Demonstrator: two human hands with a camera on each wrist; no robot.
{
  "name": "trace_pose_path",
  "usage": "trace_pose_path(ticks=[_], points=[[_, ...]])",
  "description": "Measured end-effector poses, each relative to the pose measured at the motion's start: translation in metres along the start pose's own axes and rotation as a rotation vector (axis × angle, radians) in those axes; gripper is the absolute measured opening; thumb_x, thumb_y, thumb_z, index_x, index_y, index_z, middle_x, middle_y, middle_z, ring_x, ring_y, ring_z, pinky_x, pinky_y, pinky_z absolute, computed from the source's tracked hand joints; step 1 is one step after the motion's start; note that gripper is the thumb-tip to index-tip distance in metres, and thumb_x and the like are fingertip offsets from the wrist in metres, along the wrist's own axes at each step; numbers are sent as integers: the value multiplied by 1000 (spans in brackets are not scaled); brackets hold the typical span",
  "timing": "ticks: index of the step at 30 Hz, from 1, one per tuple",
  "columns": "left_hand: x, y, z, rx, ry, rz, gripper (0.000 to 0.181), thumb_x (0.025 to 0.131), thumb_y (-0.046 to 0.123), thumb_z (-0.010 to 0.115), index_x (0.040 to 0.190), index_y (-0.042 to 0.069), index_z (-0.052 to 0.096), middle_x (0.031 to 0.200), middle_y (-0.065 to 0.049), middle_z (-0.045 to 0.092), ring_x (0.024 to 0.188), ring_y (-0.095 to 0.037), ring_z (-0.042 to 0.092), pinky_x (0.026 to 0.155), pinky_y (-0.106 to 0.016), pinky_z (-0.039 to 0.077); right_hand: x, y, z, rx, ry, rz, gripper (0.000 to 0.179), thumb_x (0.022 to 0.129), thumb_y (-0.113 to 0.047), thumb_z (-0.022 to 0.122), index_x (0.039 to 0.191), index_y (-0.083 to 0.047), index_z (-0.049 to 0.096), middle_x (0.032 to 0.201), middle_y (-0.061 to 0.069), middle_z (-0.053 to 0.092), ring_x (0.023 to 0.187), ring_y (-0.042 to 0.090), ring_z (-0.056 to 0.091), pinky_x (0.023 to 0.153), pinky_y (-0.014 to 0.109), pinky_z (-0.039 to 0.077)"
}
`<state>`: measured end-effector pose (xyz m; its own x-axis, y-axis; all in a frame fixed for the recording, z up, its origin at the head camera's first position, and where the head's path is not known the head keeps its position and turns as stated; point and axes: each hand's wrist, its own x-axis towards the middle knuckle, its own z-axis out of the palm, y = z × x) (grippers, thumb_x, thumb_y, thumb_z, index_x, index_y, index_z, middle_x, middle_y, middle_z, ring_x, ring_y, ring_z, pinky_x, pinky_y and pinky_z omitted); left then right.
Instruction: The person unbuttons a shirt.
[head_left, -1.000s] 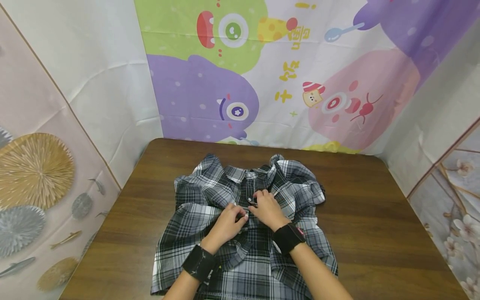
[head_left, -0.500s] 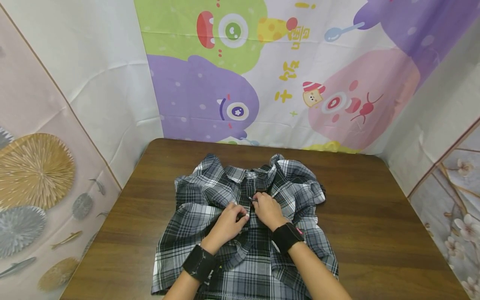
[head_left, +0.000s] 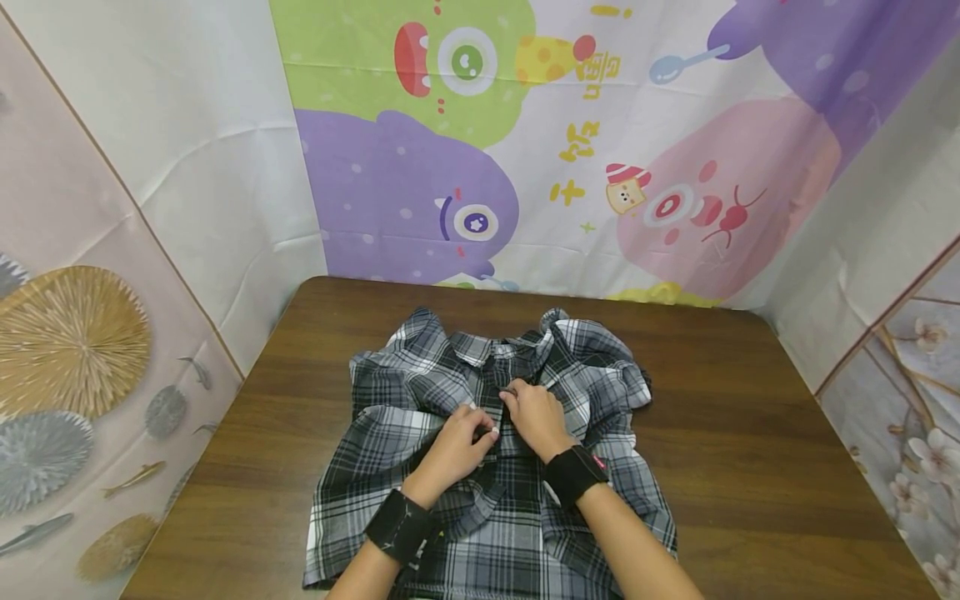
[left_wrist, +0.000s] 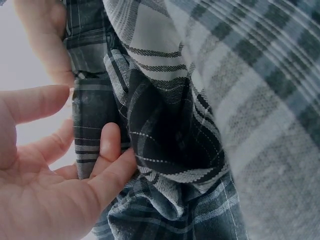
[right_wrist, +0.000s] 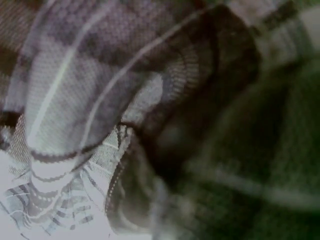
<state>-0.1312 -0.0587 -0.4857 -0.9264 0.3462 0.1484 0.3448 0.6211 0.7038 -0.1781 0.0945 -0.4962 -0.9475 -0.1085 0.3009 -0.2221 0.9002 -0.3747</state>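
Observation:
A grey, black and white plaid shirt (head_left: 375, 467) lies on the table with its collar (head_left: 472, 348) at the far side. My left hand (head_left: 459, 439) pinches the edge of the front placket (left_wrist: 92, 125) midway down the shirt. Thumb and fingers of that left hand (left_wrist: 55, 185) lie on both sides of the strip in the left wrist view. Just above and to the right, my right hand (head_left: 536, 414) pinches the placket below the collar, fingertips bent over the cloth. In the right wrist view, blurred plaid folds (right_wrist: 75, 100) hide the fingers.
The brown wooden table (head_left: 735, 433) shows bare wood around the shirt. A cartoon-print cloth (head_left: 420, 192) hangs behind its far edge, with patterned sheets (head_left: 232, 192) along the sides. Each wrist wears a black band (head_left: 401, 527).
My right fingers have drawn together and moved slightly at the placket; a button and bit of cloth seen by their tips before are now covered. My left hand has stayed in place.

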Motion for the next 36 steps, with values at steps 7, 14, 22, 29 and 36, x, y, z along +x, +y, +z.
trace_pose_path(ticks=[7, 14, 22, 29, 36], points=[[2, 1, 0, -24, 81, 1, 11, 89, 12, 59, 97, 8, 65, 95, -6, 56, 73, -13, 53, 67, -27, 45, 0, -3, -5, 40, 47, 15, 20, 92, -26, 57, 97, -10, 66, 68, 7, 65, 57, 26, 61, 46, 35, 43], [7, 7, -3, -30, 190, -29, 10, 88, 9, 58, 94, 9, 66, 92, -6, 59, 75, -17, 55, 66, -28, 44, -2, -5, -8, 89, 87, 23, 23, 94, -29, 53, 99, -10, 64, 72, 12, 68, 58, 29, 61, 50, 39, 46], [16, 13, -4, -49, 310, -11, 10, 87, 8, 58, 94, 8, 65, 87, -6, 57, 65, -12, 48, 58, -23, 38, -3, -7, -12, 169, 207, 29, 23, 94, -28, 54, 102, -10, 65, 68, 12, 67, 61, 32, 62, 55, 43, 46], [25, 18, -4, -106, 337, 49, 16, 87, 7, 59, 103, 3, 61, 93, -10, 55, 76, -18, 52, 68, -28, 44, -3, -13, -19, 259, 270, 59, 20, 93, -26, 55, 99, -9, 66, 60, 8, 62, 62, 31, 63, 57, 43, 46], [32, 20, -1, -95, 340, 87, 24, 87, 8, 60, 109, 0, 57, 102, -14, 56, 90, -25, 56, 80, -35, 47, -6, -15, -24, 394, 275, 35, 14, 91, -18, 57, 91, -6, 65, 60, 2, 58, 52, 14, 49, 53, 28, 40]])
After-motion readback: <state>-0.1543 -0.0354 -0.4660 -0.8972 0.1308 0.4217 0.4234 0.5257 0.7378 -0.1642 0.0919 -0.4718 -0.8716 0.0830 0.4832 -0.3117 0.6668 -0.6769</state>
